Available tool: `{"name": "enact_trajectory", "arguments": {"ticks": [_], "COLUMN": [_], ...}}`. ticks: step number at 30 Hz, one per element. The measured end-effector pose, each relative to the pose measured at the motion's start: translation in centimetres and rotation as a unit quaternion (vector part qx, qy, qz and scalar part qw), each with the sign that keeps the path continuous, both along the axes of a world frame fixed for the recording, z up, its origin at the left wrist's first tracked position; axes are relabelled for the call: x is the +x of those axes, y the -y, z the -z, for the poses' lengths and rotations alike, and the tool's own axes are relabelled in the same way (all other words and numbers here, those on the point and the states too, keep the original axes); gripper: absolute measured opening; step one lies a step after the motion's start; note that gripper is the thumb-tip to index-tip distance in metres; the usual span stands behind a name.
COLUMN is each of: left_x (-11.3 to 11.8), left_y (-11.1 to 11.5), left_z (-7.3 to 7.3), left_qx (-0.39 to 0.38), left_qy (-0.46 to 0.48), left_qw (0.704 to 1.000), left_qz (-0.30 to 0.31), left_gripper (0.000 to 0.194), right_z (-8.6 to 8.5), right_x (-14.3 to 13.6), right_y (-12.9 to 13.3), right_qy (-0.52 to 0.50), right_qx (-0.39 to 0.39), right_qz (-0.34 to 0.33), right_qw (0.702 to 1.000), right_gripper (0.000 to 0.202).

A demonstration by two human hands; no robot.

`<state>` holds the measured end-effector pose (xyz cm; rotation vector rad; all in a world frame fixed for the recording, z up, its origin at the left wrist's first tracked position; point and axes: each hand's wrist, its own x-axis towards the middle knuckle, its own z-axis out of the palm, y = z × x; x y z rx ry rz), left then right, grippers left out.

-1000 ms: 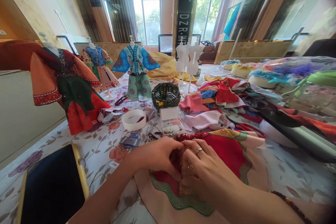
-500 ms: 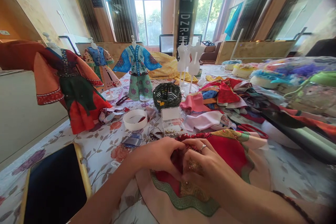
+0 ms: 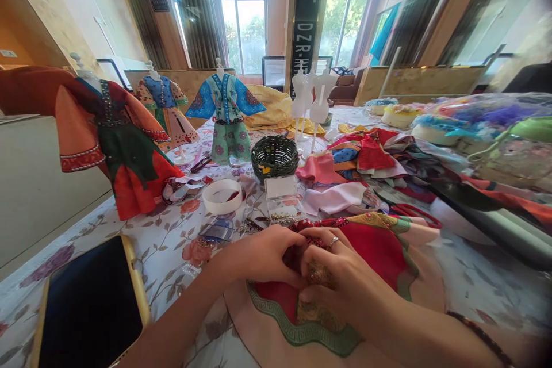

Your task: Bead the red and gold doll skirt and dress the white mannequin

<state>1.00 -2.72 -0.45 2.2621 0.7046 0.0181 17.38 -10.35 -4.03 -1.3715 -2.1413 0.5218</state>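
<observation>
A red fabric piece [image 3: 379, 250] with a green wavy border and gold patterned parts lies over pale pink cloth at the front of the table. My left hand [image 3: 271, 253] is closed on its upper middle, thumb and fingers bent inward. Beside it my right hand [image 3: 336, 267], with a ring, pinches the gold patterned part. The fingertips of both hands nearly meet, and what lies between them is partly hidden. Just beyond the hands is a clear box [image 3: 282, 204] with small beads.
A phone [image 3: 90, 305] lies at the left front. Dressed mannequins [image 3: 129, 144] stand behind it. A white ring [image 3: 222, 196], a dark woven basket [image 3: 275, 157], bare mannequins [image 3: 319, 98], a fabric pile [image 3: 375, 152] and red scissors [image 3: 416, 214] are farther back.
My left thumb has moved slightly up and right, closer to my right fingers. The fabric has hardly moved.
</observation>
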Motion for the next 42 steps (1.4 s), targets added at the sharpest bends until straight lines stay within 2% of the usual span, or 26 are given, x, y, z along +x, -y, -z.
{"name": "enact_trajectory", "arguments": {"ticks": [6,13,18,22,25,30,34,38,42], "left_x": [0.2,0.3,0.3,0.2,0.2,0.1,-0.3,-1.0,-2.0], "left_y": [0.1,0.2,0.2,0.1,0.1,0.1,-0.2,-0.4,-0.5], "left_z": [0.1,0.2,0.3,0.5,0.5,0.4,0.5,-0.2,-1.5], "left_qx": [0.013,0.006,0.010,0.016,0.007,0.008,0.003,-0.023,-0.077], "left_qy": [-0.001,0.006,0.002,-0.001,-0.008,0.009,0.026,0.032,0.017], "left_qw": [1.000,1.000,1.000,1.000,1.000,1.000,1.000,0.999,0.997], "left_qz": [-0.008,-0.012,-0.015,-0.018,-0.013,-0.008,0.004,0.011,-0.014], "left_gripper": [0.020,0.018,0.017,0.024,0.024,0.014,0.014,0.018,0.020], "right_z": [0.0,-0.3,-0.1,0.0,-0.2,-0.8,0.0,1.0,0.7], "right_x": [-0.1,-0.1,-0.2,-0.2,-0.4,-0.8,-0.9,-0.9,-1.0], "right_y": [0.0,0.2,0.4,0.6,0.5,-0.1,-0.6,-1.0,-0.9], "right_qy": [0.022,0.028,0.032,0.036,0.038,0.027,0.019,0.049,0.107], "right_qx": [0.029,0.009,0.040,0.060,0.045,0.000,0.001,0.023,-0.004], "right_qz": [-0.004,-0.001,-0.003,0.000,-0.002,-0.029,-0.042,-0.055,-0.056], "right_qw": [0.999,1.000,0.999,0.998,0.998,0.999,0.999,0.997,0.993], "right_gripper": [0.013,0.012,0.014,0.012,0.014,0.025,0.026,0.019,0.018]}}
